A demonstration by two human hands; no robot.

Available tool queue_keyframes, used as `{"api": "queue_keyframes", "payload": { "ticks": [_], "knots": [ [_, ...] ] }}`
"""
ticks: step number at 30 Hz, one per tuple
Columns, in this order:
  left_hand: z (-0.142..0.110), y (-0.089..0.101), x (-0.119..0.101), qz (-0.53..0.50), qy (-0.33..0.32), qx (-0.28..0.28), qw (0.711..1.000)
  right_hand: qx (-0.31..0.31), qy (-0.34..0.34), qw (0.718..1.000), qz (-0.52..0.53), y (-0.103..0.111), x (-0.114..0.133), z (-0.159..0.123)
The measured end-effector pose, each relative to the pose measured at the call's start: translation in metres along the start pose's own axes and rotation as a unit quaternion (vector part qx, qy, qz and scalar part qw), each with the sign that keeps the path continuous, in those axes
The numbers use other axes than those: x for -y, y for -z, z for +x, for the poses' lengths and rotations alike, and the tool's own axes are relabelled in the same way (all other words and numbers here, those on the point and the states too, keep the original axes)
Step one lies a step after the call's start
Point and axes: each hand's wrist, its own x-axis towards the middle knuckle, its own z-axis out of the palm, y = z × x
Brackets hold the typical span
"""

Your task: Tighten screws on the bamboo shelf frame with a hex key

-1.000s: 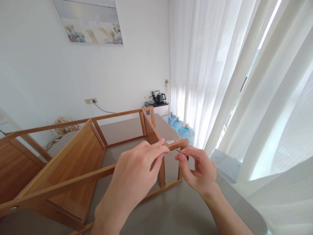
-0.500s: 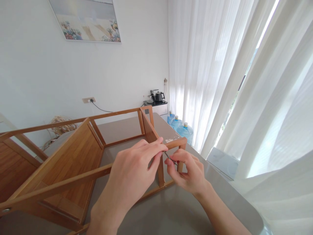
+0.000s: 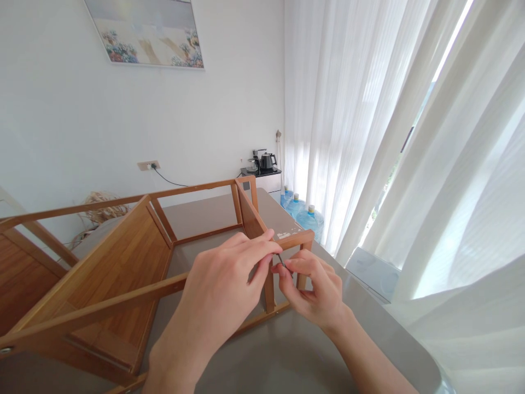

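Note:
A bamboo shelf rack [image 3: 123, 262] lies on its side on a grey table [image 3: 287, 355]. My left hand [image 3: 225, 290] rests on the rack's near corner, its fingers pressed together on the top rail beside the corner post. My right hand [image 3: 314, 287] pinches a thin metal tool, perhaps a hex key [image 3: 281, 259], with its tip at the joint under the left fingertips. The two hands almost touch.
White curtains [image 3: 389, 137] hang at the right. A small cabinet with a black kettle [image 3: 267, 162] stands by the far wall, with blue water bottles [image 3: 303, 214] on the floor. A wall socket [image 3: 148, 165] and a painting [image 3: 147, 33] are on the wall.
My right hand has moved left toward the rack's corner joint, bringing the thin tool up against my left fingertips. My left hand has stayed on the rail.

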Motion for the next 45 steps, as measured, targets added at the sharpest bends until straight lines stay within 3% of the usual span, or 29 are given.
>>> {"api": "queue_keyframes", "payload": {
  "ticks": [7, 14, 22, 30, 45],
  "knots": [
    [0.000, 0.000, 0.000, -0.003, -0.003, 0.000, 1.000, -0.011, -0.022, 1.000, 0.011, -0.003, 0.006, 0.001],
    [-0.001, -0.001, 0.002, -0.013, 0.018, 0.011, 1.000, -0.042, -0.101, 0.994, -0.010, -0.014, 0.021, -0.005],
    [-0.003, -0.003, 0.004, -0.022, 0.029, 0.029, 0.999, -0.036, -0.139, 0.988, 0.057, -0.018, 0.024, -0.009],
    [-0.001, -0.001, 0.003, -0.026, 0.033, 0.022, 0.999, -0.035, -0.288, 0.943, 0.165, -0.021, 0.037, -0.019],
    [0.000, 0.002, 0.001, -0.024, 0.035, 0.025, 0.999, -0.020, -0.378, 0.898, 0.227, -0.021, 0.044, -0.016]
  ]
}}
